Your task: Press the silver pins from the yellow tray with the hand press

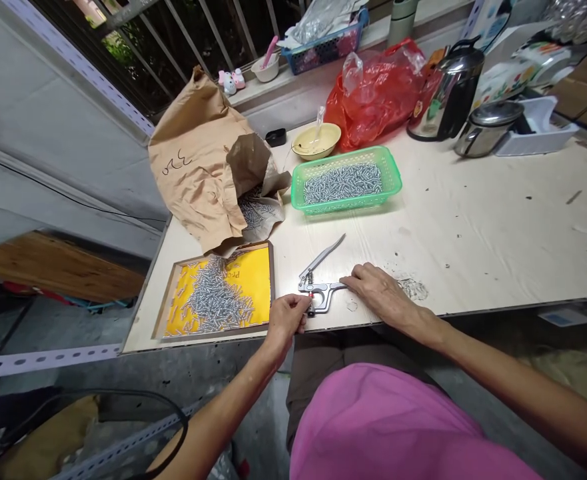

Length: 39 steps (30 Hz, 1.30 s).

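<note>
A shallow tray (268, 287) of small metal pins sits at the table's (473, 227) near-left edge. Just right of it, my left hand (287, 319) pinches closed at the head of the hand press pliers (319, 280), which lie near the front edge. My right hand (379, 290) rests flat, fingers together, on their lower handle. Bare pale tabletop stretches right; a green basket (346, 181) stands behind.

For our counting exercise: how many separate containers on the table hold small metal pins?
3. The yellow-lined tray at the left front, the torn brown paper bag behind it, and the green basket mid-table. Other containers at the back may hide more.
</note>
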Each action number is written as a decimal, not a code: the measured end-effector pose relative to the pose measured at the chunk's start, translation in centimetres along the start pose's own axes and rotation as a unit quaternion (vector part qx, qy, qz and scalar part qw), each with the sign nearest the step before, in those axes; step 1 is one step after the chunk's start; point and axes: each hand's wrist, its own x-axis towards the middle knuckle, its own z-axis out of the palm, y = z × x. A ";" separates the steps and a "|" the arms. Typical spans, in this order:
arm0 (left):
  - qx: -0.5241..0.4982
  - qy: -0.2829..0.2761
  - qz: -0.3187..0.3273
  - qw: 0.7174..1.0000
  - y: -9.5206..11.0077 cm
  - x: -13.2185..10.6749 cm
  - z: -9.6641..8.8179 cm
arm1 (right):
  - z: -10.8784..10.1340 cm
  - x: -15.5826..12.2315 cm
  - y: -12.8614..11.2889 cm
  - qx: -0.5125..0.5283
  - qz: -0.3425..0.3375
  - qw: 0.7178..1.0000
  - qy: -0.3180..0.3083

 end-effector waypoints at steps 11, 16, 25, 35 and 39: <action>0.119 -0.027 -0.025 0.992 -0.2 0.6 -0.5 | -0.1 -0.2 -0.3 -0.010 0.005 1.000 -0.002; 0.127 -0.034 -0.028 0.991 -0.1 -0.1 -0.4 | -0.9 0.1 0.3 0.017 -0.014 1.000 -0.019; 0.096 -0.018 -0.065 0.993 -0.2 -1.5 0.3 | -1.8 5.5 3.0 -0.034 -0.099 0.985 -0.134; 0.112 -0.013 -0.064 0.992 -0.1 -2.0 0.4 | -2.5 6.1 2.3 -0.086 -0.122 0.979 -0.142; 0.116 -0.016 -0.068 0.991 0.0 -2.2 0.3 | -3.3 5.5 1.7 -0.083 -0.107 0.977 -0.167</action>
